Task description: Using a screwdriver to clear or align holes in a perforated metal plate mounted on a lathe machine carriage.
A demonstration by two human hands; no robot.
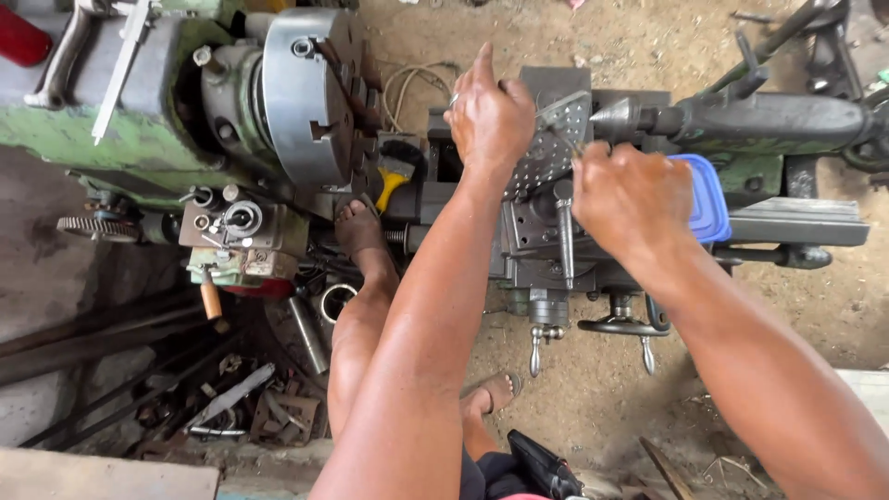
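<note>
I look down on an old metal lathe. My left hand (pixel 489 113) grips the top of a perforated grey metal plate (pixel 548 150) standing on the tool carriage (pixel 546 241), index finger pointing up. My right hand (pixel 632 199) is closed on a thin metal rod or tool (pixel 562 139) pressed against the plate's face. The pointed tailstock centre (pixel 619 115) sits just right of the plate. The big round chuck (pixel 313 93) is at the left, apart from both hands.
A blue plastic lid (pixel 706 196) lies on the lathe bed behind my right hand. Handwheel and levers (pixel 622 326) hang below the carriage. A yellow-handled brush (pixel 396 176) rests by the chuck. Scrap metal pieces (pixel 241 398) litter the dirt floor at lower left. My bare foot (pixel 359 231) rests on the machine.
</note>
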